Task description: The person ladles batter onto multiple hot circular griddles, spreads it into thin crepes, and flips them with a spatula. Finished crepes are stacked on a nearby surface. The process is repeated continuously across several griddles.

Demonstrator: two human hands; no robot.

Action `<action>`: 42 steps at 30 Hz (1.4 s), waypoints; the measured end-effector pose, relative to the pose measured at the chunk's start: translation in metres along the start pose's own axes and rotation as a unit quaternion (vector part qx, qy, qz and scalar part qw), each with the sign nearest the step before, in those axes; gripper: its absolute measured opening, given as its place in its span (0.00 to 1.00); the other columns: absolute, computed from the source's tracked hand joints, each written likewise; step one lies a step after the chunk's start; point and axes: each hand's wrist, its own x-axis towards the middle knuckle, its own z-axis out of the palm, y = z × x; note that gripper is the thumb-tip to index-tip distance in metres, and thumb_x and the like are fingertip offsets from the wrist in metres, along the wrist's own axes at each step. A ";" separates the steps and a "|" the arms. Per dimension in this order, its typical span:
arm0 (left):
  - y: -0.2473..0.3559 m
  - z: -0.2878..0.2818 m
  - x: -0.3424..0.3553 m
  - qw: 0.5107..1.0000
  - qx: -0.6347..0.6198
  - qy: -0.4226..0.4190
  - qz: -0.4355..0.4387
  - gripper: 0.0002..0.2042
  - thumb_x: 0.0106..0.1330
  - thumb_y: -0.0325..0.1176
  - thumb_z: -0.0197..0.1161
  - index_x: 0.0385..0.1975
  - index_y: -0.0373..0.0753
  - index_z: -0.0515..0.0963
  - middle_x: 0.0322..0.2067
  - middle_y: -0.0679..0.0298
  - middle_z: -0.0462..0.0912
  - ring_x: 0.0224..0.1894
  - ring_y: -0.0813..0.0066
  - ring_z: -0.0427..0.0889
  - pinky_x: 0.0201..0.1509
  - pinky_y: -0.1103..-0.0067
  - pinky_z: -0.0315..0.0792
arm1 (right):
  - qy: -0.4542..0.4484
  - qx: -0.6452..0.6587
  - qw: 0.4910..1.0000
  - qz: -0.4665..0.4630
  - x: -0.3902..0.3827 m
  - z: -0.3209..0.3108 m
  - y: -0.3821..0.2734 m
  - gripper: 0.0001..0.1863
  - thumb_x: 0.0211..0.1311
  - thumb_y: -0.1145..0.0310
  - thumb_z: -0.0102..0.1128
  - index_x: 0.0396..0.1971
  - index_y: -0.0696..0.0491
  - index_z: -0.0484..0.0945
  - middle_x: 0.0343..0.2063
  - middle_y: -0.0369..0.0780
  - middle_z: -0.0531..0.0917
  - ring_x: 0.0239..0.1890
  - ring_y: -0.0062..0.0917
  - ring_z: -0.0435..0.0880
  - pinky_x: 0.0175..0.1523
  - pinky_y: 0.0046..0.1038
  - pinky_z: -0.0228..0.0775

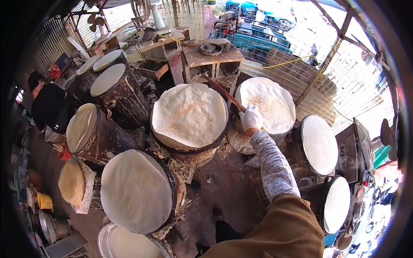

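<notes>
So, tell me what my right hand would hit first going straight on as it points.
Your right hand would probably meet the boxy stand first, after passing over the left edge of the pale flatbread; its height above the bread is unclear.

My right hand (251,118) could pass back over the brown floor (230,182). Ahead, the block stand (232,55) and wire fence (192,23) are in my way, and big drums (131,101) crowd both sides.

I count one stick (226,95) in my right hand (251,118), two round sheets (319,145) well right of it, one person (52,103) far left.
</notes>
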 end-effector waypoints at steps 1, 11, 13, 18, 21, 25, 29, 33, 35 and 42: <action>0.004 0.003 0.000 1.000 0.000 0.005 0.003 0.23 0.72 0.46 0.54 0.14 0.48 0.61 0.12 0.75 0.60 0.15 0.80 0.60 0.26 0.78 0.68 | 0.006 -0.006 1.000 -0.011 0.006 0.008 0.003 0.22 0.58 0.50 0.64 0.41 0.55 0.78 0.39 0.48 0.79 0.37 0.41 0.85 0.39 0.40 0.78; 0.055 -0.020 -0.010 0.997 -0.019 0.040 0.064 0.23 0.72 0.46 0.55 0.13 0.48 0.61 0.12 0.75 0.60 0.15 0.80 0.59 0.26 0.78 0.67 | 0.071 -0.080 0.991 -0.084 0.058 -0.022 0.018 0.12 0.57 0.66 0.54 0.32 0.56 0.84 0.28 0.49 0.84 0.30 0.42 0.86 0.36 0.41 0.78; 0.057 -0.029 -0.013 0.997 -0.029 0.041 0.065 0.23 0.72 0.46 0.55 0.13 0.48 0.61 0.12 0.75 0.60 0.15 0.80 0.59 0.26 0.78 0.67 | 0.092 -0.086 0.986 -0.112 0.071 -0.055 0.009 0.12 0.57 0.66 0.55 0.31 0.56 0.84 0.28 0.49 0.85 0.29 0.43 0.85 0.37 0.41 0.78; 0.054 -0.068 -0.032 0.992 -0.065 0.045 0.093 0.23 0.72 0.46 0.55 0.13 0.48 0.61 0.12 0.75 0.60 0.15 0.80 0.59 0.26 0.78 0.67 | 0.072 -0.033 0.979 -0.185 0.060 -0.122 -0.074 0.11 0.61 0.67 0.52 0.35 0.54 0.82 0.35 0.47 0.84 0.34 0.41 0.86 0.38 0.42 0.79; 0.049 -0.083 -0.037 0.991 -0.084 0.040 0.094 0.23 0.72 0.46 0.55 0.13 0.48 0.61 0.12 0.75 0.60 0.15 0.80 0.59 0.26 0.78 0.67 | 0.061 0.025 0.969 -0.240 0.020 -0.136 -0.129 0.09 0.61 0.67 0.52 0.34 0.53 0.80 0.35 0.45 0.82 0.37 0.40 0.85 0.42 0.41 0.78; 0.039 -0.111 -0.050 0.986 -0.115 0.038 0.113 0.23 0.72 0.46 0.56 0.13 0.48 0.62 0.11 0.75 0.60 0.15 0.80 0.59 0.26 0.78 0.67 | 0.014 0.058 0.937 -0.345 -0.049 -0.102 -0.208 0.09 0.62 0.66 0.52 0.34 0.53 0.80 0.35 0.44 0.82 0.38 0.38 0.85 0.42 0.38 0.78; 0.023 -0.114 -0.061 0.979 -0.139 0.047 0.144 0.22 0.70 0.44 0.57 0.13 0.48 0.62 0.11 0.75 0.59 0.15 0.81 0.60 0.24 0.79 0.68 | -0.063 0.094 0.916 -0.386 -0.094 -0.045 -0.242 0.10 0.62 0.62 0.54 0.33 0.52 0.81 0.35 0.44 0.82 0.39 0.37 0.85 0.42 0.38 0.78; 0.008 -0.101 -0.089 0.972 -0.144 0.085 0.165 0.21 0.69 0.42 0.59 0.13 0.48 0.62 0.11 0.75 0.59 0.15 0.82 0.61 0.24 0.80 0.67 | -0.098 0.115 0.916 -0.371 -0.123 -0.034 -0.253 0.13 0.62 0.58 0.56 0.32 0.52 0.81 0.34 0.43 0.82 0.38 0.37 0.85 0.41 0.38 0.78; 0.001 -0.107 -0.091 0.969 -0.171 0.049 0.169 0.20 0.69 0.41 0.59 0.13 0.49 0.62 0.11 0.76 0.59 0.15 0.82 0.60 0.23 0.80 0.67 | -0.110 0.117 0.917 -0.366 -0.130 -0.045 -0.252 0.14 0.62 0.57 0.57 0.33 0.53 0.81 0.35 0.43 0.81 0.38 0.38 0.84 0.41 0.39 0.78; -0.008 -0.095 -0.101 0.963 -0.152 0.062 0.216 0.20 0.68 0.40 0.60 0.14 0.50 0.61 0.11 0.76 0.58 0.14 0.82 0.60 0.23 0.81 0.66 | -0.087 0.031 0.925 -0.368 -0.125 -0.040 -0.249 0.14 0.63 0.58 0.55 0.37 0.54 0.80 0.40 0.43 0.80 0.42 0.36 0.83 0.44 0.38 0.78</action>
